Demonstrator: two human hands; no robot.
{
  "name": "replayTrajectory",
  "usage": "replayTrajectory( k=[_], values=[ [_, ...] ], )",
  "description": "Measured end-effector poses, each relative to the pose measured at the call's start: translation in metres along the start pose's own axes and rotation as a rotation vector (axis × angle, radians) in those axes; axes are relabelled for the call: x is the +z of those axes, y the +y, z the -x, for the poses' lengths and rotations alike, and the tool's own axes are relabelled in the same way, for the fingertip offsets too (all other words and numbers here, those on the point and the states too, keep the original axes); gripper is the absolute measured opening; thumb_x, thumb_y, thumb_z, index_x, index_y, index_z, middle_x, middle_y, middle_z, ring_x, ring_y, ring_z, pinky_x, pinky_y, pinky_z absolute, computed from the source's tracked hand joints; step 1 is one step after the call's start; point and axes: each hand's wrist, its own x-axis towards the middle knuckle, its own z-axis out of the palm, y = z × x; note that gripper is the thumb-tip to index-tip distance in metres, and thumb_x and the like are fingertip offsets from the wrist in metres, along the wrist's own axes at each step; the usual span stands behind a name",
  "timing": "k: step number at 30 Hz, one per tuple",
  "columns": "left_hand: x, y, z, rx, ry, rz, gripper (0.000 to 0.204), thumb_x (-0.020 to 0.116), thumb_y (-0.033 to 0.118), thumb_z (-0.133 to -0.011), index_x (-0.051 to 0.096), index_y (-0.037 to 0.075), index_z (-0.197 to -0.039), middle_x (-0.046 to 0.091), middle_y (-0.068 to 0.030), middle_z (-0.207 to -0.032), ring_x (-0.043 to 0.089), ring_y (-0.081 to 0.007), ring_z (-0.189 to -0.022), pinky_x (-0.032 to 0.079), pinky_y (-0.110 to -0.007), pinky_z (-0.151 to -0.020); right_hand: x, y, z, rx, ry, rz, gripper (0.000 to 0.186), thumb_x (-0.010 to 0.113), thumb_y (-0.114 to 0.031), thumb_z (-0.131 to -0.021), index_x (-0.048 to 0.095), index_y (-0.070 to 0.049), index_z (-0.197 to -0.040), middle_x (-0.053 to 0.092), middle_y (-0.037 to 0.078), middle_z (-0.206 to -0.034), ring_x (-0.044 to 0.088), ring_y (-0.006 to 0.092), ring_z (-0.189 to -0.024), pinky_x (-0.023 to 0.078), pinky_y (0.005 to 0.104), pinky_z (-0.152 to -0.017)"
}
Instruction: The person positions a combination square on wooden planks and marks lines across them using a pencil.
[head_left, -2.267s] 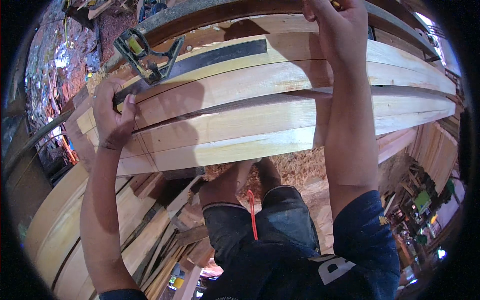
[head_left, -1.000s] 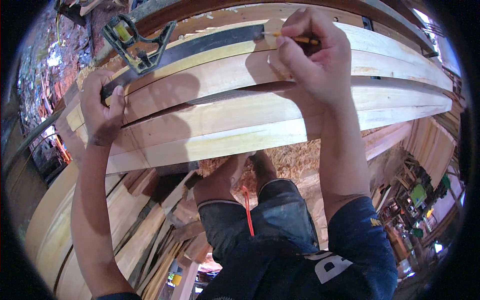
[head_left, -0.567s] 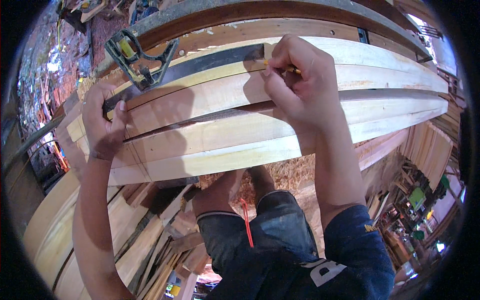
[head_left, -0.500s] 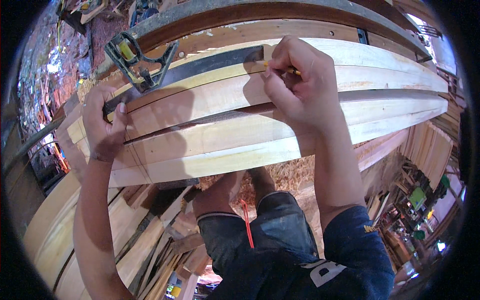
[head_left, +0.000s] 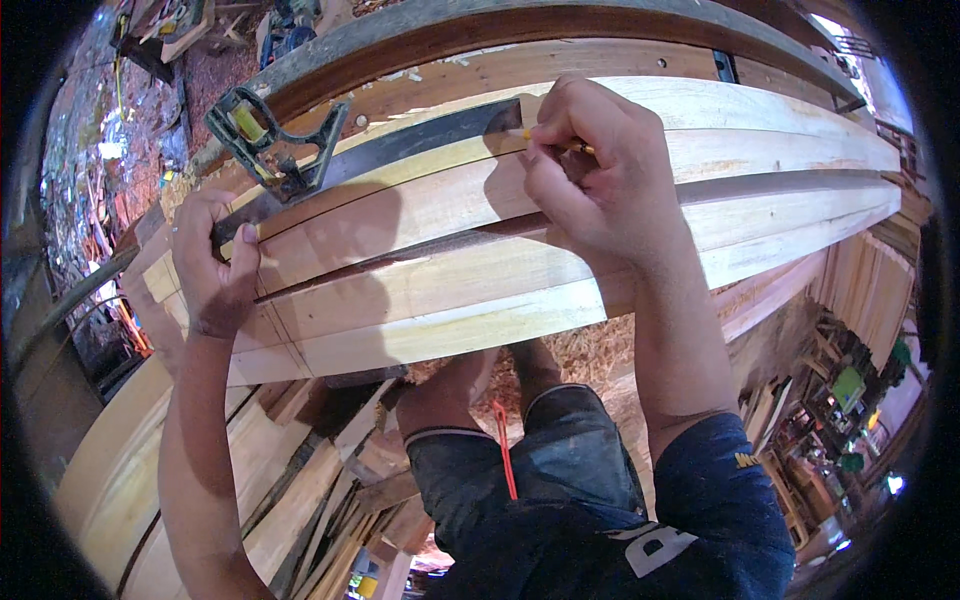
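Observation:
Several long pale boards lie side by side across the view. A combination square, with a dark blade and a black head with a yellowish vial, rests along the upper board. My left hand is closed around the blade's left end and the board edge beneath, thumb on top. My right hand grips a thin yellow pencil in a pinch. The pencil's point is at the blade's right end; whether it touches the wood I cannot tell. Shadows of both arms fall across the boards.
A dark-topped rail runs behind the boards. Offcuts and more boards lie below left, beside my legs. Wood shavings cover the ground. A stack of planks and clutter are at the right.
Since the oldest frame my right hand has come down from the top edge to the blade's end with the pencil. Lately both hands and the boards sit slightly lower in view.

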Motion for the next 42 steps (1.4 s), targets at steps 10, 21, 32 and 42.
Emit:
replayTrajectory(
  k=[10, 21, 32, 42],
  values=[
    [0.000, 0.011, -0.003, -0.024, 0.021, 0.065, 0.022, 0.066, 0.007, -0.079, 0.052, 0.001, -0.095, 0.060, -0.0174, -0.104, 0.057, -0.0333, -0.096, 0.046, -0.040, -0.092, 0.000, 0.000, 0.000, -0.017, -0.010, 0.018, 0.014, 0.067, -0.012, -0.081, 0.058, -0.002, -0.084, 0.060, 0.017, -0.076, 0.063, 0.0359, -0.068, 0.051, 0.0422, -0.062],
    [0.001, 0.001, 0.000, 0.039, 0.022, 0.047, 0.033, 0.066, 0.029, -0.092, 0.053, 0.000, -0.100, 0.058, -0.0129, -0.107, 0.052, -0.0242, -0.095, 0.044, -0.036, -0.089, 0.000, 0.002, -0.001, -0.030, -0.010, 0.017, 0.015, 0.066, -0.012, -0.080, 0.056, -0.002, -0.083, 0.059, 0.018, -0.074, 0.062, 0.0365, -0.067, 0.050, 0.0428, -0.061],
    [0.000, 0.001, 0.001, 0.037, 0.033, 0.049, 0.030, 0.068, 0.024, -0.090, 0.054, 0.000, -0.101, 0.058, -0.0112, -0.106, 0.051, -0.0227, -0.093, 0.043, -0.034, -0.087, 0.001, 0.001, -0.001, -0.053, 0.009, -0.033, 0.015, 0.066, -0.010, -0.079, 0.056, -0.001, -0.084, 0.058, 0.017, -0.074, 0.062, 0.0346, -0.066, 0.050, 0.0408, -0.061],
    [0.000, 0.001, -0.001, 0.037, 0.034, -0.001, 0.030, 0.068, 0.026, -0.091, 0.057, 0.000, -0.100, 0.061, -0.0133, -0.106, 0.055, -0.0238, -0.090, 0.045, -0.036, -0.082, 0.001, -0.003, 0.002, -0.127, -0.040, -0.078, 0.014, 0.068, -0.007, -0.077, 0.055, -0.002, -0.079, 0.055, 0.014, -0.069, 0.058, 0.0315, -0.059, 0.048, 0.0383, -0.056]
  ],
)
